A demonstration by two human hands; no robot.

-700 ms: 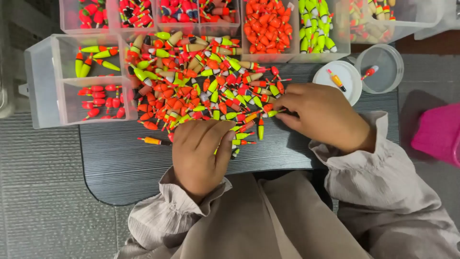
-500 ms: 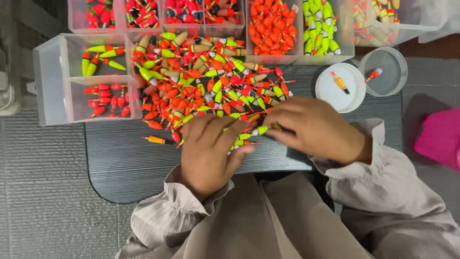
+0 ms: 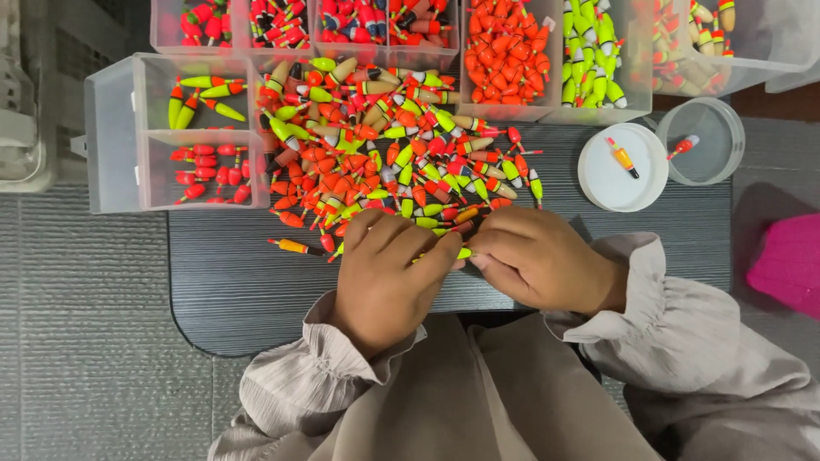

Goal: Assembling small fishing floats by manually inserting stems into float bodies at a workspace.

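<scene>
A heap of small fishing floats (image 3: 384,162) in orange, red and yellow-green lies on the dark grey mat (image 3: 248,290). My left hand (image 3: 389,277) rests palm down at the heap's near edge, fingers together. My right hand (image 3: 538,256) is curled beside it. The fingertips of both hands meet on one yellow-green float (image 3: 462,253), whose thin stem runs under my left fingers. A lone orange-and-yellow float (image 3: 295,247) lies just left of my left hand.
Clear sorting boxes with floats stand along the back (image 3: 512,51) and at the left (image 3: 128,145). A white lid (image 3: 602,171) and a clear round tub (image 3: 713,149) each hold one float. A pink object (image 3: 790,260) sits at the right edge.
My right hand has drawn back from the heap toward me and met my left hand. My left hand shifted slightly right and forward, its fingertips now on the float.
</scene>
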